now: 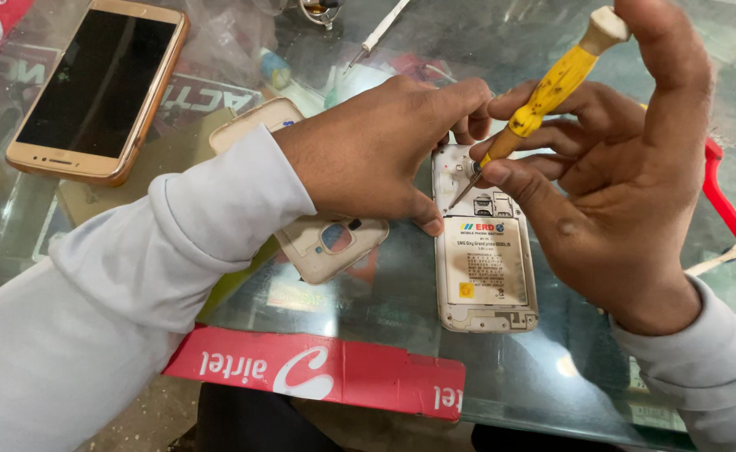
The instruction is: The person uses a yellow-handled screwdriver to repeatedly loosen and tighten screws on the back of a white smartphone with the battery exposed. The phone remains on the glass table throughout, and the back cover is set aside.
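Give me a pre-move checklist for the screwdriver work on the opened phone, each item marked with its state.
1. Left hand steadies the opened phone: ok.
2. Right hand grips the yellow screwdriver: ok.
3. Tip seated in a screw: cannot tell.
4. Battery sits in its bay: ok.
5. Back cover lies beside the phone, clear of the tool: ok.
6. Gold phone lies apart, far left: ok.

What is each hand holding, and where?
The right hand grips the yellow screwdriver by its handle. The left hand presses on the opened phone, near its top.
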Motion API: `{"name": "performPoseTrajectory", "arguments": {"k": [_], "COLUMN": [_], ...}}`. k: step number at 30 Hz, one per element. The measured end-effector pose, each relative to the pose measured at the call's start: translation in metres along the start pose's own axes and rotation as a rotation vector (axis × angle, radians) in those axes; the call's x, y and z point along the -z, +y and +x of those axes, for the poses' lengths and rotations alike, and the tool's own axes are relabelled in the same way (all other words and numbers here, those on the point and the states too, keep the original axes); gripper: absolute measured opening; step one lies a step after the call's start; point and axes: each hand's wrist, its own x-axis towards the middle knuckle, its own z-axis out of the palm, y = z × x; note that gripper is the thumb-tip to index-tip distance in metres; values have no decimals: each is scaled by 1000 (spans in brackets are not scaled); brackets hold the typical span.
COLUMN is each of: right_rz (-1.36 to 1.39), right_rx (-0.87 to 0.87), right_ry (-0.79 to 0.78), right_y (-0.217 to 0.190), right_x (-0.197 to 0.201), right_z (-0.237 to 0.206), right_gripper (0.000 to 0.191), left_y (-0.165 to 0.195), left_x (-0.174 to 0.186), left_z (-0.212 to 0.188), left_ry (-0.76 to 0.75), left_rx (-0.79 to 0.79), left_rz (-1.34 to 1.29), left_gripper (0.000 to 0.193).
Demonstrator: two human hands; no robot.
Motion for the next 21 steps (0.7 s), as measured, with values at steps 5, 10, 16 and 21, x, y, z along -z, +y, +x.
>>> {"name": "performPoseTrajectory", "arguments": {"k": [5,10,16,21], "right_rz": [46,18,58,63], "right_rx": [27,64,30,41], "right_ry": [-33,-44,-38,-32], "right_y": [9,10,9,13], "right_x": [3,4,3,4], "right_z": [-2,-1,-2,-2], "right_gripper": [91,92,90,90], "left_y": [1,3,4,3], "left_x": [1,1,2,1], "left_z": [2,3,3,5], "left_ry": [-22,-15,-50,-29], "left_rx": [46,35,69,44], "left_rz": [-10,3,31,3], "left_gripper": [74,73,70,70]}}
